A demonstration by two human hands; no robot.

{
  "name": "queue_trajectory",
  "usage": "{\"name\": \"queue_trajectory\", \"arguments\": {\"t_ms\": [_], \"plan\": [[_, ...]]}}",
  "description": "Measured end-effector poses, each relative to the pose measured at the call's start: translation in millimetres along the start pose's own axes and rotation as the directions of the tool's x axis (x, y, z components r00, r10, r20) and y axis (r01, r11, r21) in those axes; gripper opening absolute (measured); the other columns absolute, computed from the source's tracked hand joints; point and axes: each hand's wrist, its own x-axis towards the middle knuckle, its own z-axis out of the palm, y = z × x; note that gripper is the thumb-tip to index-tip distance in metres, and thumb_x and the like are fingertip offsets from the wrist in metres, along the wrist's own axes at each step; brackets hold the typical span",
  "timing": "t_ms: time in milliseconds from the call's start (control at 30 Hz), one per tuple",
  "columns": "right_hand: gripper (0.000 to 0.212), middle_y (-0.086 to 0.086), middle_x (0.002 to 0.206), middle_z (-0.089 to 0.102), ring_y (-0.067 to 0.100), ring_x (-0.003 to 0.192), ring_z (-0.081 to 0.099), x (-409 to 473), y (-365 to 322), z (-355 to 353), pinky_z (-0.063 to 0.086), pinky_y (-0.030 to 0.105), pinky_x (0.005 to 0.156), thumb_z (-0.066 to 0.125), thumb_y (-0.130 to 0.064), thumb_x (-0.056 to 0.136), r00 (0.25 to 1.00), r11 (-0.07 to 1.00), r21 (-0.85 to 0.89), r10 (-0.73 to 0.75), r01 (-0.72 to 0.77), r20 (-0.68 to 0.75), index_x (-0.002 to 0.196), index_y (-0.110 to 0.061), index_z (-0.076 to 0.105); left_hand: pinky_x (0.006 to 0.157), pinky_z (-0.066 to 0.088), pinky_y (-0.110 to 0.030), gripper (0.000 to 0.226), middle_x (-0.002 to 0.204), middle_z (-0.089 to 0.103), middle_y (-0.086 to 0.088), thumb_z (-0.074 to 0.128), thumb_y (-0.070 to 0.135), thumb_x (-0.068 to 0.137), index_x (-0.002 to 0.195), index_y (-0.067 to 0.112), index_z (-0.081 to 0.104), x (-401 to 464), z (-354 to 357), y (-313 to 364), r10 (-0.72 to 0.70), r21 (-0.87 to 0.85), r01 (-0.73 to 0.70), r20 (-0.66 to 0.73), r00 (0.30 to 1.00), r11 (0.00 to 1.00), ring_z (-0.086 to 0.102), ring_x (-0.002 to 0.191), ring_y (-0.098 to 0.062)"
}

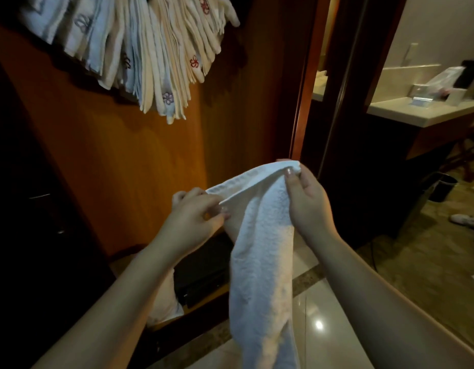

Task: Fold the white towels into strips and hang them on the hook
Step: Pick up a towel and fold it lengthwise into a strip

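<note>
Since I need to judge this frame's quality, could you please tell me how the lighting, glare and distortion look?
Head view: dim, warm light; the left side falls into near-black shadow. The white towel held by both hands, left and right, is the brightest thing. A lamp glare spot sits on the glossy floor. Wide-angle distortion tilts the door frame; the hanging towels look slightly soft.

No words, brands or numbers can be read anywhere; the hanging towels (156, 49) at twelve o'clock carry only small embroidered flower emblems.
</note>
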Motion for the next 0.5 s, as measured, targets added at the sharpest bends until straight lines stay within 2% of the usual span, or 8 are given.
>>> {"name": "queue_trajectory", "arguments": {"t_ms": [67,100,133,167,267,400,433,500], "plan": [[0.024,-0.029,0.1,0.065,-0.007,0.091,0.063,3,1,-6,0.045,0.02,0.07,0.037,-0.052,0.104,1.0,1.0,-0.019,0.02,-0.02,0.022,0.099,-0.066,0.056,0.093,0.019,-0.033,0.025,0.086,0.05,0.023,0.063,0.029,0.094,0.076,0.043,0.052,-1,-11,-5,0.119,0.061,-0.118,-0.026,0.993,0.991,0.036,0.095,0.002],[0.025,-0.03,0.099,0.065,-0.007,0.09,0.063,4,1,-9,0.045,0.021,0.068,0.038,-0.052,0.105,0.999,0.999,-0.025,0.032,-0.031,0.037,0.097,-0.067,0.056,0.09,0.02,-0.033,0.019,0.083,0.049,0.025,0.06,0.03,0.093,0.08,0.042,0.052,-1,-17,-5,0.206,0.103,-0.197,-0.084,0.975,0.975,0.041,0.095,-0.002],[0.025,-0.03,0.097,0.064,-0.007,0.088,0.063,4,2,-12,0.044,0.022,0.067,0.038,-0.051,0.105,0.998,0.999,-0.028,0.044,-0.042,0.054,0.096,-0.067,0.055,0.086,0.02,-0.031,0.009,0.082,0.049,0.024,0.057,0.032,0.091,0.083,0.036,0.057,-2,-22,-5,0.291,0.143,-0.271,-0.142,0.946,0.952,0.045,0.094,-0.007],[0.025,-0.03,0.096,0.064,-0.007,0.086,0.063,5,3,-16,0.044,0.023,0.067,0.038,-0.051,0.105,0.996,0.998,-0.027,0.054,-0.052,0.073,0.096,-0.067,0.055,0.084,0.019,-0.03,0.011,0.083,0.051,0.02,0.055,0.034,0.089,0.085,0.029,0.063,-4,-26,-5,0.351,0.197,-0.314,-0.195,0.916,0.929,0.047,0.095,-0.012],[0.02,-0.025,0.096,0.068,-0.002,0.085,0.067,9,6,-30,0.052,0.031,0.074,0.041,-0.058,0.1,0.989,0.995,0.024,0.096,-0.1,0.115,0.096,-0.063,0.06,0.084,0.017,-0.031,0.026,0.088,0.062,0.003,0.054,0.034,0.089,0.092,0.016,0.072,-1,-39,-7,0.41,0.364,-0.302,-0.269,0.872,0.881,0.047,0.104,-0.024],[0.037,-0.008,0.1,0.072,0.015,0.094,0.071,18,4,-48,0.056,0.051,0.093,0.049,-0.078,0.081,0.98,0.978,0.149,0.121,-0.145,0.156,0.1,-0.051,0.067,0.086,0.027,-0.041,0.038,0.098,0.068,-0.003,0.044,0.04,0.093,0.102,0.016,0.072,8,-57,-10,0.358,0.453,-0.253,-0.163,0.919,0.855,0.047,0.108,-0.026],[0.043,-0.005,0.103,0.073,0.019,0.098,0.071,19,2,-51,0.054,0.055,0.096,0.053,-0.082,0.078,0.979,0.973,0.184,0.109,-0.141,0.172,0.101,-0.049,0.068,0.089,0.029,-0.041,0.041,0.106,0.066,0.001,0.044,0.047,0.095,0.109,0.019,0.07,11,-58,-10,0.301,0.393,-0.229,-0.133,0.944,0.891,0.048,0.112,-0.023],[0.053,-0.002,0.106,0.072,0.025,0.104,0.069,22,-1,-55,0.052,0.058,0.1,0.058,-0.087,0.072,0.975,0.965,0.227,0.083,-0.13,0.205,0.104,-0.045,0.069,0.095,0.036,-0.032,0.06,0.128,0.053,0.013,0.052,0.069,0.088,0.133,0.03,0.055,14,-52,-3,0.088,0.054,-0.085,-0.065,0.994,0.995,0.043,0.122,-0.009]]}}
